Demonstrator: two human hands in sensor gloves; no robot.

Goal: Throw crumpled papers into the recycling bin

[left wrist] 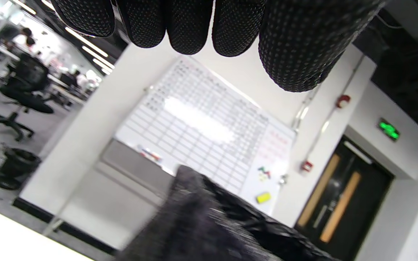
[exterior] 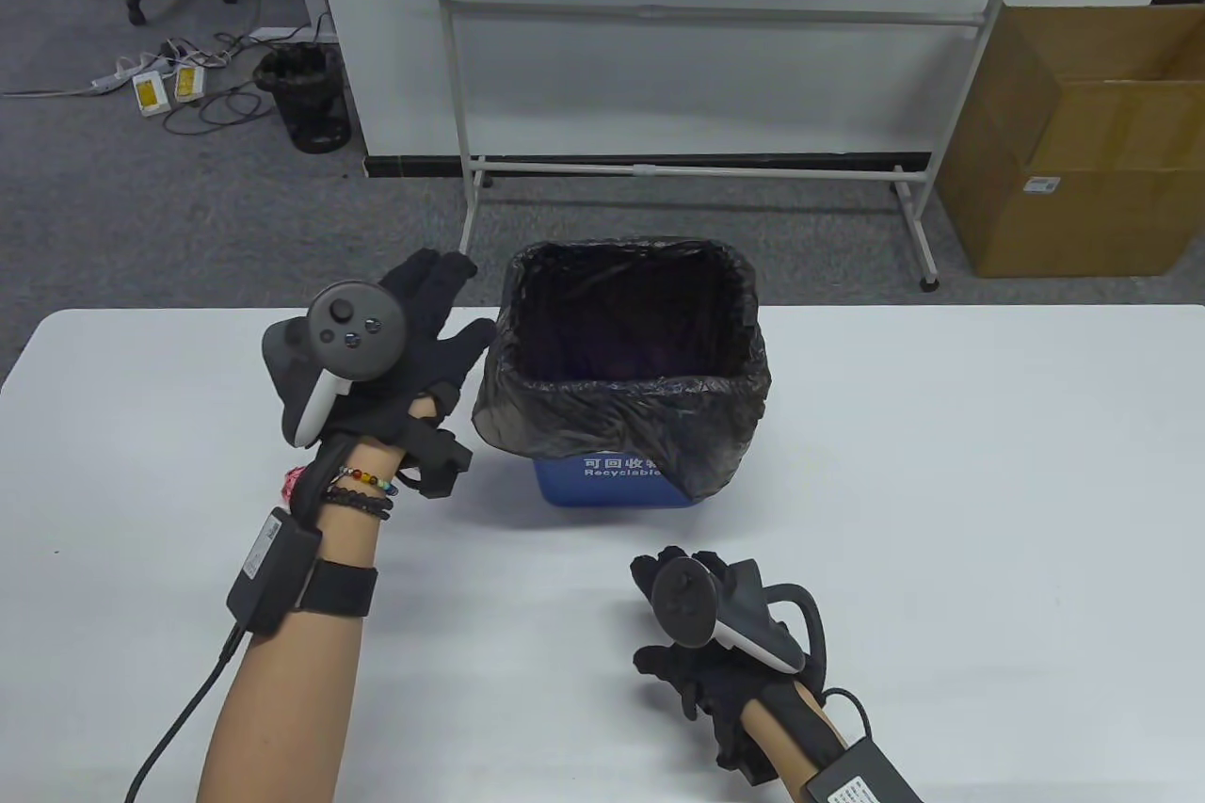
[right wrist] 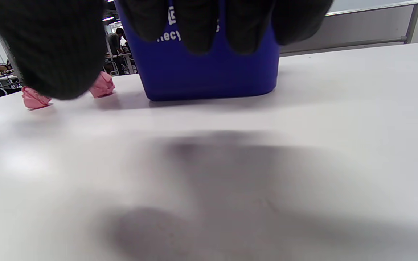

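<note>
1. My left hand is raised just left of the recycling bin, fingers spread and pointing toward the bin's near-left rim. From the left wrist view, its fingertips hang loose with nothing between them, and the black liner shows blurred below.
2. Two pink crumpled papers sit on the white table left of the bin's base; the second one lies farther left. In the table view, only a sliver of pink peeks out beside my left wrist.
3. The blue bin stands near the table's far edge, its bag folded over the rim. I cannot tell what lies inside.
4. My right hand rests low on the table in front of the bin, fingers curled downward; I see nothing gripped in it, though I cannot tell for sure.
</note>
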